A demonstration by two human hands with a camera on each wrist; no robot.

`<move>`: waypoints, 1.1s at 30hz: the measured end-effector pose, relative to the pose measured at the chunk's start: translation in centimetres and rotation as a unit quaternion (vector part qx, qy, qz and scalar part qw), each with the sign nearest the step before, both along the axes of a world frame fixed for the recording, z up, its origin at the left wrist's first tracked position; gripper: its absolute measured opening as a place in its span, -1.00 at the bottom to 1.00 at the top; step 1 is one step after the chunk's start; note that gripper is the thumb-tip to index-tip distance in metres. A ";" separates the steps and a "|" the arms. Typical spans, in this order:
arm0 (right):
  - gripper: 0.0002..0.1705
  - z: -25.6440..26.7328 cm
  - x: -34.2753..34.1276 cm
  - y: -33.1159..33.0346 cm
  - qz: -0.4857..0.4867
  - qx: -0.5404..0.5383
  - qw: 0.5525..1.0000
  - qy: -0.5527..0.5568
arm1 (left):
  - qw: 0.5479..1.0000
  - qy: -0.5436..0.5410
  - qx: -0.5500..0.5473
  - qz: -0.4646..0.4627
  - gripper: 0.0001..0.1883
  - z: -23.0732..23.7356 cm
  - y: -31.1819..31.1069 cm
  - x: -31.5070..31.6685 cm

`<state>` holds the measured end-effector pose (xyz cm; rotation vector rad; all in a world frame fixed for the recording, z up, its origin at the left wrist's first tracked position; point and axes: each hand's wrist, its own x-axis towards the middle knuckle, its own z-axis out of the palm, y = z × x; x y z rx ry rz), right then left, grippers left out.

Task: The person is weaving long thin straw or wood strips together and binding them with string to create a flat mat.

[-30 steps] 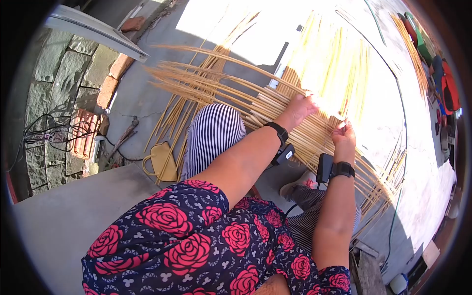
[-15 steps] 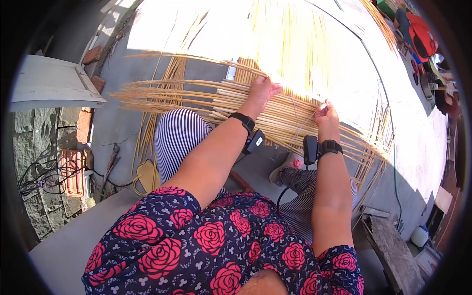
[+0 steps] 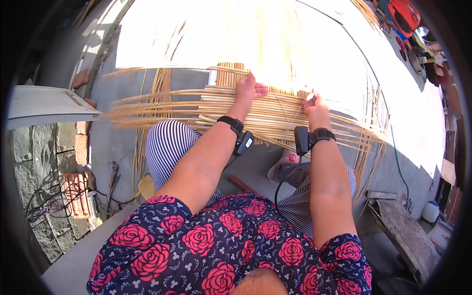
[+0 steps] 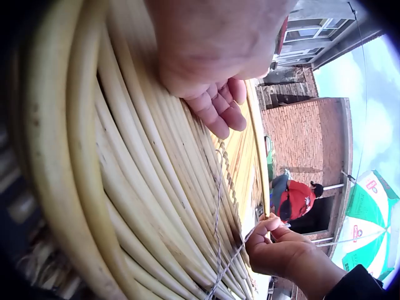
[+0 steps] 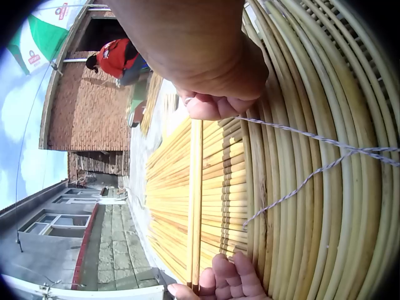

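Before my knees lies a bundle-like mat of pale reeds (image 3: 226,105), bound with twisted twine (image 5: 294,130). My left hand (image 3: 250,91) is over its far edge; in the right wrist view, a slim reed (image 5: 195,206) passes between that hand's thumb and loosely curled fingers. At the reed's other end, my right hand (image 3: 317,104) pinches it with thumb and fingertips. The twine runs from the right hand across the thick near stalks and crosses another strand. Part of the left thumb's grip is hidden in the left wrist view.
Sunlit reeds (image 5: 169,200) stretch beyond the mat. Feathery reed tops (image 3: 123,113) stick out leftward. A weathered plank (image 3: 403,236) lies at right, and a hose (image 3: 400,167) crosses the ground. Farther off, a person in red (image 4: 300,200) bends near a brick wall (image 4: 306,137).
The head view has turned, so the mat and both hands appear farther left. My hands are somewhat wider apart along the reed, each still holding it.
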<state>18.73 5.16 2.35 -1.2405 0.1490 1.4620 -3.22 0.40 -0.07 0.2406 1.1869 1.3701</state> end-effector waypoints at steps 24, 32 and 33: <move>-0.86 -1.8 -1.4 0.0 0.110 -0.028 0.985 -0.130 | 0.967 0.238 0.070 -0.054 -0.95 -0.5 -0.3 1.7; -0.94 -2.7 -1.8 0.9 0.084 -0.069 0.985 -0.132 | 0.666 0.712 0.209 -0.071 -0.87 -1.1 -1.2 2.6; -0.94 -2.7 -1.8 1.0 0.083 -0.073 0.985 -0.129 | 0.620 0.754 0.210 -0.063 -0.86 -1.2 -1.2 2.4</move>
